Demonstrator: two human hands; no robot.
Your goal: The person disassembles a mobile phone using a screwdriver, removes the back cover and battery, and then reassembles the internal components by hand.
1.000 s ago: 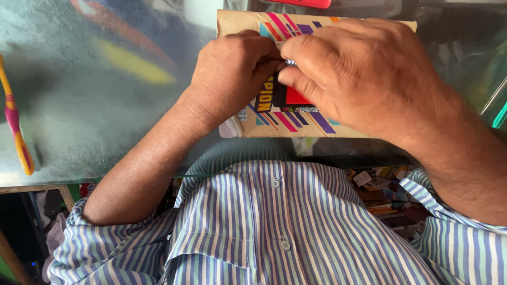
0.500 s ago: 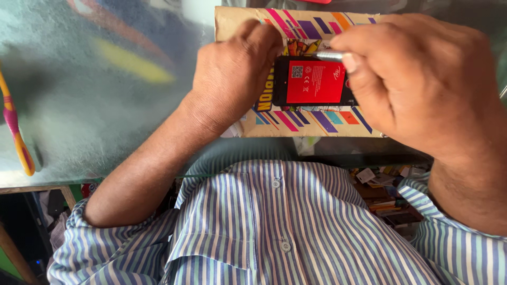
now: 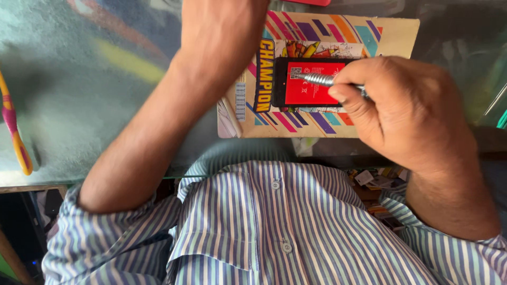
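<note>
A black opened phone (image 3: pixel 279 84) with a red battery (image 3: pixel 309 96) in it lies on a colourful striped booklet (image 3: pixel 393 37) on the glass tabletop (image 3: pixel 79 84). My right hand (image 3: pixel 406 111) pinches a ribbed silver metal tool (image 3: pixel 317 79), and the tool's tip rests over the battery's upper left corner. My left hand (image 3: pixel 222 37) is raised above the booklet's left side. Its fingers run out of the top of the picture, so what they do is hidden. My striped shirt fills the lower part of the view.
A pink and yellow brush-like stick (image 3: pixel 16 132) lies at the far left of the glass. The table's near edge runs just above my chest. Small boxes and clutter (image 3: pixel 375 179) show under the glass at the right. A red object (image 3: pixel 311 2) peeks in at the top.
My left hand has lifted off the phone and moved up and away. My right hand has slid to the right, uncovering the phone and red battery, and now holds the metal tool on it.
</note>
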